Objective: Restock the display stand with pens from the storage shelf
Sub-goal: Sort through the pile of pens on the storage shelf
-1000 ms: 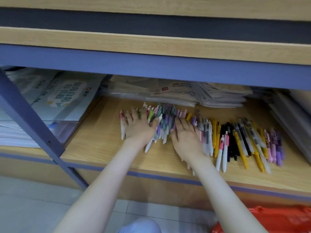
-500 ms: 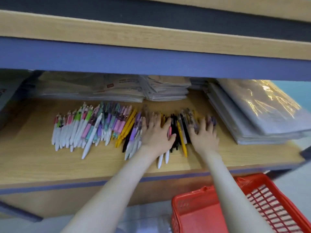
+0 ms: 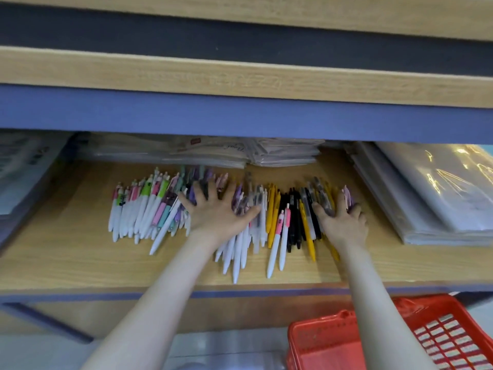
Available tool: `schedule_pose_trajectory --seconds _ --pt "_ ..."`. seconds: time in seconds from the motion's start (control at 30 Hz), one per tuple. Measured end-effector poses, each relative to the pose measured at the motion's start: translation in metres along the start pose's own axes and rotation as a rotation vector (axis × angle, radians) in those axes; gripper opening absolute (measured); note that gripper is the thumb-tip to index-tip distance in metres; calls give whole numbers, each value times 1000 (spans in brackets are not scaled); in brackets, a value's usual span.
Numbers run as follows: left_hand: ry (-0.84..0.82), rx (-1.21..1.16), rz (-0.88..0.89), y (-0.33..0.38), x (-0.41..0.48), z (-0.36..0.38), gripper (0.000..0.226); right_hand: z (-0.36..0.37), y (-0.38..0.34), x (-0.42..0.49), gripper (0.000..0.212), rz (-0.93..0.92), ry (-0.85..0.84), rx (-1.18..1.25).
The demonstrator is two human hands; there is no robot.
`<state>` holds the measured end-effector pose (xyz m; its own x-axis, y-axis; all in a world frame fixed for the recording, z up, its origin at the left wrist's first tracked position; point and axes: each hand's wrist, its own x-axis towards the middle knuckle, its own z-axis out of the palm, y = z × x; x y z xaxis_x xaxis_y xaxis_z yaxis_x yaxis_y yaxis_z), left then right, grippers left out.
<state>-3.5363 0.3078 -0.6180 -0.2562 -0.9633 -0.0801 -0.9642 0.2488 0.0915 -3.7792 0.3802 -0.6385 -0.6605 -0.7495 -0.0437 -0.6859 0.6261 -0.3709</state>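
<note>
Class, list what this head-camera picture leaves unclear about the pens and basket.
Head view: pens beneath the left hand and right hand, covered by the palms.
Red basket: cut off by the bottom edge.
Print on the packets behind: blurred, too small.
Display stand: out of frame.

a row of pens (image 3: 149, 209) lies side by side on the storage shelf (image 3: 80, 257), near its middle. the left hand (image 3: 216, 212) lies flat on the middle of the row. the right hand (image 3: 342, 222) lies on the right end. behind the pens, at the back of the shelf, lie flat packets (image 3: 213, 153). a pile of sheets (image 3: 426, 198) sits to the right of the pens, and another pile (image 3: 21, 166) to the left. a basket (image 3: 333, 343) sits below the shelf, on the right. an upper shelf (image 3: 240, 78) is above.
</note>
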Motion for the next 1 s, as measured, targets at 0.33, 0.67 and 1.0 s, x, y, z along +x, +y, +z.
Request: schedule_pose_trajectory --seconds 0.33,0.67,1.0 --pt "-35 67 23 20 4 9 93 1 -25 -7 69 -91 -82 33" --pt "-29 42 61 19 1 8 93 -12 -39 -3 102 59 -142 486" --pt "21 -45 94 29 -2 14 98 -11 -69 -11 58 20 -114 279"
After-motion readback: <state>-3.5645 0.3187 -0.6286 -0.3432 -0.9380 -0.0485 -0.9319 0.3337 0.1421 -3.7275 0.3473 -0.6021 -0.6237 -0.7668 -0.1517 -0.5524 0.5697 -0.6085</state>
